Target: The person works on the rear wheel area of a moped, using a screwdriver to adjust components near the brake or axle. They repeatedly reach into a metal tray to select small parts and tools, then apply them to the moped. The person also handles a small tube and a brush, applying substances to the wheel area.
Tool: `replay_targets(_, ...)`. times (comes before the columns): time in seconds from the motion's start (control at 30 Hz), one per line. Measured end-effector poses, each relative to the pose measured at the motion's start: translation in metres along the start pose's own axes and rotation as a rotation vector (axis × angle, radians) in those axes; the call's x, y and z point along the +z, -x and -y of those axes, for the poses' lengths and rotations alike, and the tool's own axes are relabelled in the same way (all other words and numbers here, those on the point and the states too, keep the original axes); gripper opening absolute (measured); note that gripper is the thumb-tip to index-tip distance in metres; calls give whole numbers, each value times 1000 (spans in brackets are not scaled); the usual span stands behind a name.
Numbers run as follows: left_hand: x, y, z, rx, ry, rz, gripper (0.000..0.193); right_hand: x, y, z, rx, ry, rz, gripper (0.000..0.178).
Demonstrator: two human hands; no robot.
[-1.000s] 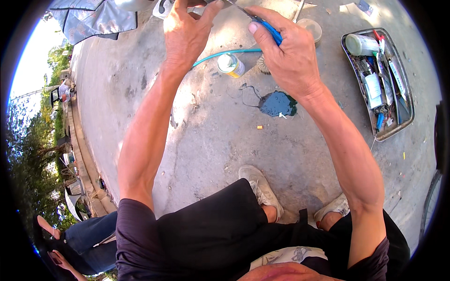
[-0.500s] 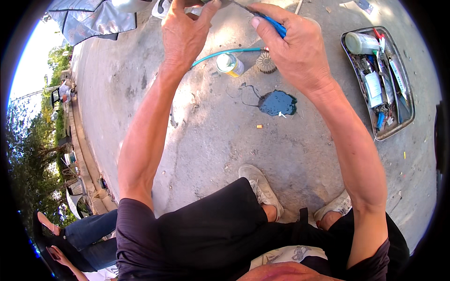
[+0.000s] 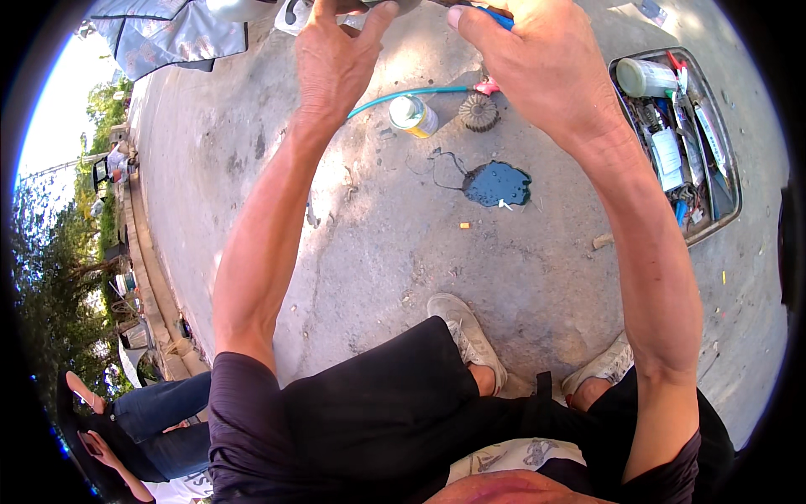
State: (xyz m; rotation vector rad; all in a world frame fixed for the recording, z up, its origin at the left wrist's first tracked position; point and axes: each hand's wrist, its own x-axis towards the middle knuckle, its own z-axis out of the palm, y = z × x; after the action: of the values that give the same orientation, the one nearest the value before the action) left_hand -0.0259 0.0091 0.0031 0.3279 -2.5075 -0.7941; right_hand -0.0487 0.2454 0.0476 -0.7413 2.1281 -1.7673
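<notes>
My left hand (image 3: 338,71) reaches to the upper edge, thumb and fingers closed about a rounded grey part (image 3: 406,7) that the picture cuts off. To its right, my right hand (image 3: 550,71) is wrapped round a blue-handled tool (image 3: 497,17); its working end is hard to see. On the ground below the hands stand a small white-and-yellow can (image 3: 413,117) and a ribbed round metal piece (image 3: 478,112). A teal hose (image 3: 420,91) with a pink-red end piece (image 3: 486,86) runs behind them.
A dark puddle (image 3: 497,185) lies on the concrete before my shoes (image 3: 466,332). At the right is a metal tray (image 3: 739,189) of tools and a jar (image 3: 646,78). A patterned grey cover (image 3: 168,38) hangs at the upper left. Another person's legs (image 3: 164,412) show at lower left.
My right hand has moved up and slightly right with the blue-handled tool, whose handle now shows less. The hose's pink-red end has come into sight. My left hand has barely shifted.
</notes>
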Motion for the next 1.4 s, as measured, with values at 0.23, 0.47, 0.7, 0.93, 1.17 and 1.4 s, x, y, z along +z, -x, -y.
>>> replay_targets(0.23,0,2,2,13,17,2,47,24,-1,-31,-384,19,-275,23)
replay_targets(0.47,2,1,-1,21,15,4,46,34,-6,-26,333,-744,-143,31)
replay_targets(0.7,-2,5,-10,-82,-76,18,47,73,7,-56,-306,364,-419,32)
replay_targets(0.93,-3,5,-2,-23,34,-1,50,61,1,-54,17,-382,-351,33)
replay_targets(1.17,-7,-2,1,22,43,47,61,64,7,-61,-72,-357,-370,30)
replay_targets(1.4,-3,-7,-9,37,43,2,68,55,21,-76,67,-427,-310,36)
